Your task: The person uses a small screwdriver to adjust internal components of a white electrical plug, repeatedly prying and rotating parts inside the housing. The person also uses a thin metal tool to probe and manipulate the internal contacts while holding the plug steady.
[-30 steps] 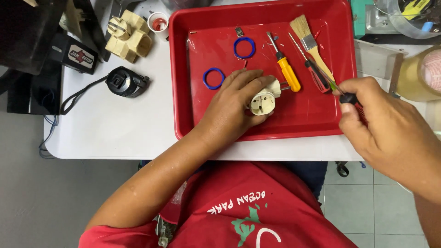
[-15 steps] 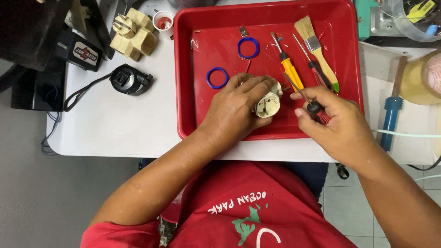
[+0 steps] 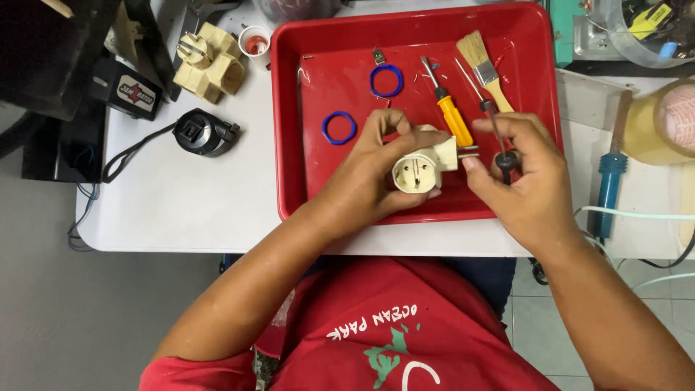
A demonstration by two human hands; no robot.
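Over the red tray (image 3: 532, 116), my left hand (image 3: 365, 177) grips a cream plug adapter (image 3: 423, 166) with its round socket face turned toward me. My right hand (image 3: 528, 177) holds a small dark-handled screwdriver (image 3: 499, 141), and its fingertips touch the metal pins on the adapter's right side. In the tray lie two blue rings (image 3: 386, 80) (image 3: 339, 127), an orange-handled screwdriver (image 3: 452, 116) and a small paintbrush (image 3: 486, 69).
On the white table (image 3: 181, 203) to the left sit another cream multi-plug adapter (image 3: 206, 61), a black round plug with cord (image 3: 205, 132) and a small white cup (image 3: 255, 43). A blue-handled soldering iron (image 3: 610, 185) and a tape roll (image 3: 662, 123) lie on the right.
My right hand came from the tray's right edge to the adapter with the small screwdriver. My left hand turned and lifted the adapter slightly.
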